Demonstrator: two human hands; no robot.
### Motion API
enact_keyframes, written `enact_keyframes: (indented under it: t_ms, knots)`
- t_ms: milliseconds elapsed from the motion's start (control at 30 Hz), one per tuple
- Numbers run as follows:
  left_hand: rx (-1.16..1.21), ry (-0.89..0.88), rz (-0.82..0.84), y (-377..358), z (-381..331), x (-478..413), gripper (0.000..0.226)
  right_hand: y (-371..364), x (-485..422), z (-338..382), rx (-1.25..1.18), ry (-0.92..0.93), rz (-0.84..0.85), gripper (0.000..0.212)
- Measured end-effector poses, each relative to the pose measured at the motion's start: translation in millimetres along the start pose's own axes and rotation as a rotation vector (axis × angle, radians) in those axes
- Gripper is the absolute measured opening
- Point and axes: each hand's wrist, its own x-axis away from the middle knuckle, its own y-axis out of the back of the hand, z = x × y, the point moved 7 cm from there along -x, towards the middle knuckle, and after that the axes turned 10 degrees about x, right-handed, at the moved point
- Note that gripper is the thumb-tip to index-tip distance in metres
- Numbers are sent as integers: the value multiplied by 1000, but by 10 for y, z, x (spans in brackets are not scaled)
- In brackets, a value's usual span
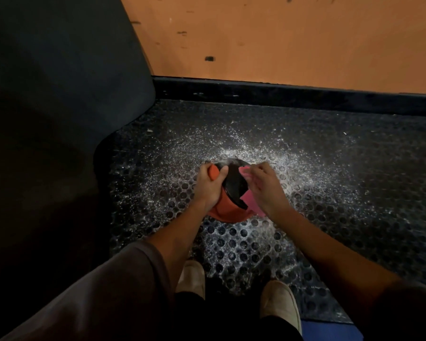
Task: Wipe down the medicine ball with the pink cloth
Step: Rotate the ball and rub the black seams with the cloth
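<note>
An orange and black medicine ball rests on the studded black floor mat in front of me. My left hand grips the ball's left side, fingers curled over an orange panel. My right hand presses the pink cloth against the ball's right side; the cloth shows above and below the hand, and most of it is hidden under my palm.
A dark padded block stands close on the left. An orange wall with a black baseboard runs behind the ball. White speckles ring the ball on the mat. My two light shoes are below.
</note>
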Motion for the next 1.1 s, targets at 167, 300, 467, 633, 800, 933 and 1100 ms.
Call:
enact_keyframes:
  t_ms: [167, 300, 467, 633, 800, 933, 1100]
  knots:
    - [-54, 70, -43, -42, 107, -79, 89, -65, 37, 277, 171, 72, 23, 21]
    - [-44, 64, -42, -8, 4, 25, 83, 30, -67, -51, 72, -116, -15, 21]
    - [-96, 83, -64, -12, -6, -17, 65, -55, 48, 363, 149, 162, 58, 18]
    - [-128, 138, -59, -78, -34, -3, 72, 24, -72, 88, 125, -49, -14, 15]
    - [-87, 136, -54, -41, -16, -35, 69, -96, 38, 250, 122, 160, 77, 15]
    - [-98, 140, -72, -54, -8, 0, 69, 13, -58, -42, 40, -148, -57, 13]
    - [-54, 108, -72, 31, 23, -3, 74, -146, 84, 197, 25, 79, 110, 13]
